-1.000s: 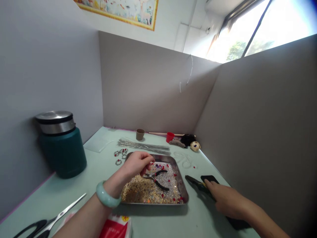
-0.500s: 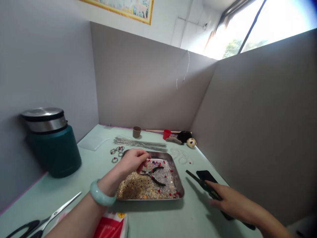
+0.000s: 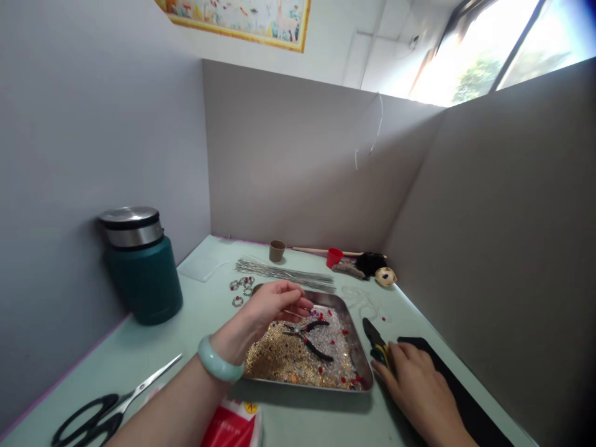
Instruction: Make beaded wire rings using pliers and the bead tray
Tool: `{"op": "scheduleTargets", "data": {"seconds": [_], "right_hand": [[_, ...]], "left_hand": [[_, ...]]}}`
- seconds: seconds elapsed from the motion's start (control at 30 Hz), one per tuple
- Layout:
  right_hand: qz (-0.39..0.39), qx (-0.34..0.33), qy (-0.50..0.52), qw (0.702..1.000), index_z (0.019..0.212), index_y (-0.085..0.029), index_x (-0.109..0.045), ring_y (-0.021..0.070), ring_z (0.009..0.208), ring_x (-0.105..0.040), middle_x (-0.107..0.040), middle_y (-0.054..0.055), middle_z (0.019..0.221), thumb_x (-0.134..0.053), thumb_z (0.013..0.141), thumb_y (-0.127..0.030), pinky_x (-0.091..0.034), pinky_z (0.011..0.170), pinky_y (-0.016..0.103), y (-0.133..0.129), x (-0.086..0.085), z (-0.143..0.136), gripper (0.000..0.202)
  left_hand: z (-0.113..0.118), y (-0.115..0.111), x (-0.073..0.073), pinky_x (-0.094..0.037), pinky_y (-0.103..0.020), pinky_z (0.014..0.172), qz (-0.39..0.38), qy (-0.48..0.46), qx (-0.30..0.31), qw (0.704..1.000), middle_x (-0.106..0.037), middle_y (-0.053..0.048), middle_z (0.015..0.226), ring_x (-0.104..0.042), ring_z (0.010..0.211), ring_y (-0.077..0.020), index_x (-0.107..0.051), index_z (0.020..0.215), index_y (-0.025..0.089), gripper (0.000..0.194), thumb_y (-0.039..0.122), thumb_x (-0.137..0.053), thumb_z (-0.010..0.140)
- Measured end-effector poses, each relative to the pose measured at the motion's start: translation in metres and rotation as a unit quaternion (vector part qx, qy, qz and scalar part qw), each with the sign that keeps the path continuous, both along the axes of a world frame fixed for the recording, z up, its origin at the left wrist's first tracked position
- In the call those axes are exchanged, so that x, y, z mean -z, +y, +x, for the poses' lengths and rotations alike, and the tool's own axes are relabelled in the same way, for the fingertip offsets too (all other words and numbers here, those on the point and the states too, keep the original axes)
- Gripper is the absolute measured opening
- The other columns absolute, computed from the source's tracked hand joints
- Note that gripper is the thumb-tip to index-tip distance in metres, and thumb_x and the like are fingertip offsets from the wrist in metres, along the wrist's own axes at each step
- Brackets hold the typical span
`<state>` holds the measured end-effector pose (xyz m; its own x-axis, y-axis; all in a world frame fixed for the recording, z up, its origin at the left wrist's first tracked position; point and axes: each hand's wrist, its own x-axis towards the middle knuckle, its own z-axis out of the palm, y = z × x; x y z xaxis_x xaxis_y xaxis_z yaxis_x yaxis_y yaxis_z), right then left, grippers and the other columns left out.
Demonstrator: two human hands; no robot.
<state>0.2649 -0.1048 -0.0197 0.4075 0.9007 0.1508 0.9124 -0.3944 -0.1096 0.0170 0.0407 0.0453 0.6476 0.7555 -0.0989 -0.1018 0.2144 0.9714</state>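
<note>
My left hand, a pale green bangle on its wrist, hovers over the near-left part of a metal tray. Its thumb and fingers are pressed together; whatever they pinch is too small to make out. Gold and clear beads fill the tray, with some red ones among them. Black-handled pliers lie opened on the beads. Right of the tray, my right hand is closed around a second pair of pliers, dark-jawed with black and yellow handles, low over the table.
Scissors and a red-and-white packet lie in front. A teal flask stands left. Behind the tray are beaded rings, thin wires, a brown cup and a red cup. A black flat object lies right.
My right hand has brought its pliers lower and closer to the tray's right side. My left hand's fingers have straightened somewhat above the tray. The whole view has shifted, so things appear further right.
</note>
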Motion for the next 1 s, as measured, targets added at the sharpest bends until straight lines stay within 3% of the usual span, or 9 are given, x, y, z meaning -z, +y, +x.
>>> {"op": "scheduleTargets", "data": {"seconds": [0.1,0.23,0.33,0.43,0.6,0.7,0.8,0.9,1.0], "right_hand": [[0.132,-0.091,0.126,0.979,0.104,-0.016,-0.065,0.0303,0.105,-0.055,-0.064,0.014,0.11,-0.042,0.088,-0.039,-0.042,0.09,0.042,0.012,-0.021,-0.029,0.036],[0.058,-0.205,0.437,0.874,0.104,-0.019,-0.063,0.0207,0.078,-0.065,-0.07,0.006,0.092,-0.05,0.086,-0.043,-0.05,0.068,0.03,0.038,-0.034,-0.09,0.033],[-0.009,-0.236,0.541,0.807,0.082,-0.017,-0.06,0.0119,0.051,-0.057,-0.065,0.001,0.067,-0.048,0.086,-0.036,-0.044,0.049,0.022,0.058,-0.033,-0.123,0.022],[0.001,-0.249,0.516,0.819,0.068,-0.018,-0.049,0.008,0.042,-0.045,-0.053,-0.003,0.053,-0.041,0.088,-0.033,-0.034,0.041,0.018,0.075,-0.035,-0.13,0.026],[-0.017,-0.282,0.444,0.85,0.08,-0.017,-0.057,0.0097,0.05,-0.05,-0.061,0.0,0.064,-0.039,0.09,-0.036,-0.037,0.047,0.02,0.094,-0.045,-0.103,0.027],[-0.021,-0.288,0.354,0.89,0.096,-0.018,-0.062,0.0171,0.073,-0.058,-0.066,0.005,0.084,-0.048,0.086,-0.035,-0.043,0.066,0.028,0.099,-0.042,-0.082,0.024],[-0.021,-0.284,0.247,0.926,0.102,-0.017,-0.065,0.0296,0.102,-0.05,-0.062,0.011,0.104,-0.068,0.069,-0.028,-0.036,0.087,0.04,0.1,-0.03,-0.071,0.035],[-0.037,-0.303,0.184,0.935,0.1,-0.019,-0.067,0.0328,0.105,-0.048,-0.061,0.011,0.105,-0.071,0.064,-0.024,-0.031,0.092,0.044,0.096,-0.02,-0.071,0.037],[-0.04,-0.324,0.159,0.932,0.095,-0.02,-0.069,0.0292,0.099,-0.052,-0.063,0.009,0.1,-0.066,0.07,-0.024,-0.034,0.09,0.041,0.094,-0.022,-0.074,0.026]], "left_hand": [[-0.001,-0.005,-0.004,-0.048,-0.036,0.081,0.034,-0.014,0.0,0.999,-0.07,-0.011,0.09,-0.066,0.084,-0.0187,-0.056,0.086,0.014,0.017,0.03,-0.059,0.082],[-0.001,-0.01,-0.005,-0.046,-0.037,0.087,0.045,-0.067,-0.01,0.997,-0.07,-0.01,0.089,-0.065,0.088,-0.0194,-0.057,0.088,0.015,0.017,0.029,-0.062,0.081],[-0.001,-0.009,-0.005,-0.046,-0.037,0.087,0.05,-0.101,-0.031,0.993,-0.07,-0.009,0.088,-0.066,0.087,-0.0196,-0.057,0.087,0.015,0.018,0.031,-0.063,0.08],[-0.001,-0.009,-0.006,-0.047,-0.034,0.084,0.057,-0.089,-0.053,0.993,-0.07,-0.011,0.093,-0.065,0.09,-0.0201,-0.061,0.09,0.015,0.021,0.033,-0.063,0.08],[0.0,-0.005,-0.006,-0.049,-0.028,0.064,0.064,-0.013,-0.036,0.997,-0.069,-0.009,0.08,-0.064,0.072,-0.0172,-0.065,0.078,0.012,0.017,0.029,-0.066,0.076],[-0.001,0.0,-0.005,-0.05,-0.028,0.062,0.035,0.008,-0.113,0.993,-0.069,-0.01,0.084,-0.065,0.075,-0.0178,-0.063,0.085,0.013,0.019,0.031,-0.062,0.08],[-0.002,0.006,-0.004,-0.048,-0.026,0.053,-0.004,0.042,-0.159,0.986,-0.068,-0.009,0.086,-0.064,0.062,-0.0144,-0.057,0.102,0.016,0.024,0.034,-0.053,0.086],[-0.002,0.008,-0.002,-0.033,-0.02,0.038,0.018,0.065,-0.154,0.986,-0.062,-0.002,0.067,-0.046,0.038,-0.0066,-0.056,0.104,0.015,0.026,0.034,-0.045,0.09],[-0.001,0.006,-0.002,-0.018,-0.02,0.037,0.058,0.065,-0.147,0.985,-0.046,0.005,0.052,-0.029,0.036,-0.0048,-0.058,0.098,0.014,0.024,0.03,-0.042,0.089]]}}
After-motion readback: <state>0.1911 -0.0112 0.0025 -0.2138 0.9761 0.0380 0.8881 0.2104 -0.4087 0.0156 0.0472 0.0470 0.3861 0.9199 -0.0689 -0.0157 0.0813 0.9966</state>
